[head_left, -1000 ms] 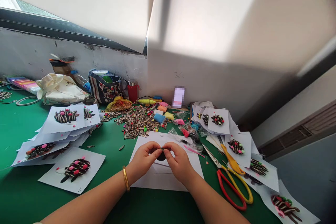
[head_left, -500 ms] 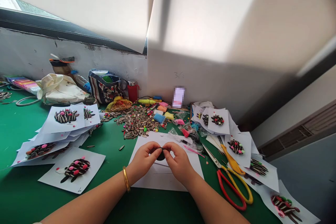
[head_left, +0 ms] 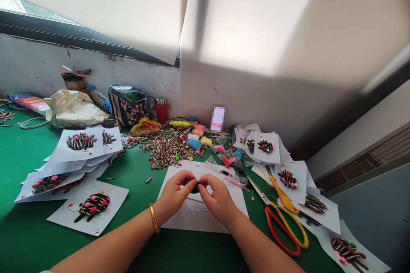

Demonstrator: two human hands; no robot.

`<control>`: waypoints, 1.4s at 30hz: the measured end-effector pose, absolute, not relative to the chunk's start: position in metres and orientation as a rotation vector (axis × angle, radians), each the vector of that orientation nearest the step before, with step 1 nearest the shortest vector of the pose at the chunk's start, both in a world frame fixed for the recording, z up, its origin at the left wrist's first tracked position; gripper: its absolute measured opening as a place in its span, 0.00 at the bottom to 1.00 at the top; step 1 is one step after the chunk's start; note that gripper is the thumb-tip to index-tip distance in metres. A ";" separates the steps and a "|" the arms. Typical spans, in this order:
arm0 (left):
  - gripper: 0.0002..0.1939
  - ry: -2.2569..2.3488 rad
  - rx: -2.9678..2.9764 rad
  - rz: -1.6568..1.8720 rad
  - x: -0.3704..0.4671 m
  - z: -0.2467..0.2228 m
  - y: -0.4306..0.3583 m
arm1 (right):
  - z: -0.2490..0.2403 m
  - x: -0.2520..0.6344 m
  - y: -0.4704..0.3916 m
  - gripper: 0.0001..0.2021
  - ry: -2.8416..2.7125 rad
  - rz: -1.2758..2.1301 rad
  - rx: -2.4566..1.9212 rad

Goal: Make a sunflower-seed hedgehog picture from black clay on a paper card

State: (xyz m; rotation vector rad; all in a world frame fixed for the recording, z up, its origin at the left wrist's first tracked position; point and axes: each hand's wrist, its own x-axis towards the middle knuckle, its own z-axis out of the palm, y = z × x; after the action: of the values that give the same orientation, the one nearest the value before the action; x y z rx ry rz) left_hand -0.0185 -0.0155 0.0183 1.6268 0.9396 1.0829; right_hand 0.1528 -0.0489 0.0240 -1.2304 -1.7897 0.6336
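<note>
Above the white paper [head_left: 205,215] in the middle of the green table, my left hand [head_left: 180,188] and my right hand [head_left: 215,196] meet at their fingertips. Between them they pinch a small black piece [head_left: 195,188], soft clay by its look, mostly covered by the fingers. A gold bangle circles my left wrist. Just beyond the paper lies a heap of striped seeds [head_left: 169,147], beside small packets of coloured clay [head_left: 194,143]. A pink tool [head_left: 236,184] rests across the paper's right edge.
Scissors with red and yellow handles [head_left: 282,224] lie right of the paper, by an orange-yellow cutter [head_left: 283,196]. Cards with seed figures are piled at left [head_left: 73,158] and right [head_left: 290,179]. Bags [head_left: 131,108] and a red bottle [head_left: 162,111] stand by the wall.
The black piece shows less between my fingers and looks flatter or turned. My fingertips have shifted slightly around it; both arms stay in place.
</note>
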 end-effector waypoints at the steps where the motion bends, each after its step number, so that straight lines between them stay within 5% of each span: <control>1: 0.11 0.949 1.641 1.089 -0.019 0.019 -0.016 | 0.025 0.153 -0.050 0.05 -1.794 0.636 -1.227; 42: 0.12 0.906 1.560 1.032 -0.017 0.013 -0.012 | 0.021 0.157 -0.046 0.12 -1.846 0.515 -1.225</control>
State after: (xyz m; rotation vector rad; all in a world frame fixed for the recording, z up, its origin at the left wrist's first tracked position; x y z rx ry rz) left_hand -0.0172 -0.0121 0.0128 1.5601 0.9056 1.0322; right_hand 0.1567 -0.0462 0.0215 -1.2246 -1.8460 0.5152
